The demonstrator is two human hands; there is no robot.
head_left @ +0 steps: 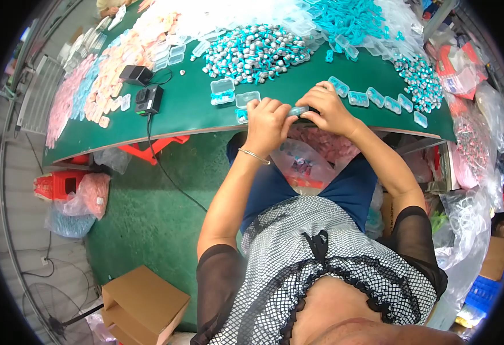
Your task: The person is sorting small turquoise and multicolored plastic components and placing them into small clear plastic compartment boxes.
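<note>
both forearms reach forward over the green table [188,109]; left hand [268,122] and right hand [328,109] curl fingers closed around a small clear case [298,110].

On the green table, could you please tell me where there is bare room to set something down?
Bare green table lies between the black charger boxes and the two clear plastic cases. The far side is crowded with the heap of teal-and-silver pieces; a row of small cases fills the right.
</note>
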